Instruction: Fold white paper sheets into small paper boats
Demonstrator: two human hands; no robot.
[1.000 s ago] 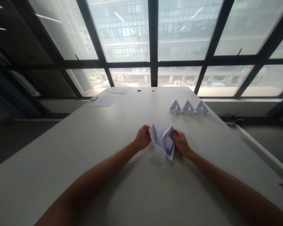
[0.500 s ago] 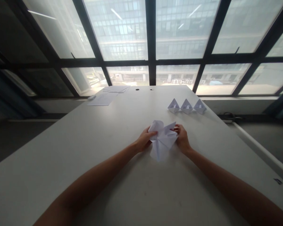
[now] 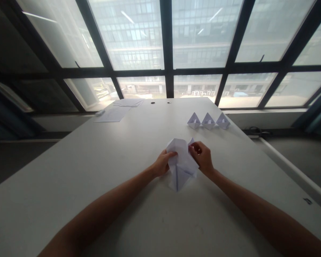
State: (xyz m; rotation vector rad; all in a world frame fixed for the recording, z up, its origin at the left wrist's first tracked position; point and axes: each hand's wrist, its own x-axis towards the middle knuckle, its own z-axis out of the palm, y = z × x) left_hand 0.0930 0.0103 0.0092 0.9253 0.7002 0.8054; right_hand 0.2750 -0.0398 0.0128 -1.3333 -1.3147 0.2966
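A partly folded sheet of white paper [image 3: 182, 160] is held between my two hands over the table. Its creased lower part fans down to a point near the tabletop. My left hand [image 3: 162, 163] is closed on the left edge, thumb on top of the paper and fingers behind it. With bent fingers, my right hand [image 3: 202, 155] pinches the upper right flap. Beyond the hands, three folded paper boats stand in a row: the left boat [image 3: 194, 121], the middle boat [image 3: 208, 121] and the right boat [image 3: 223, 121].
Flat white paper sheets [image 3: 113, 114] lie at the far left of the white table [image 3: 96, 178], with a small pale object [image 3: 100, 112] beside them. Two small dark spots mark the far end. Large windows [image 3: 139, 43] rise behind the table.
My right hand has moved slightly left and turned inward, drawing the right flap toward the middle. The paper's upper part is flatter and more spread. My left hand keeps its hold.
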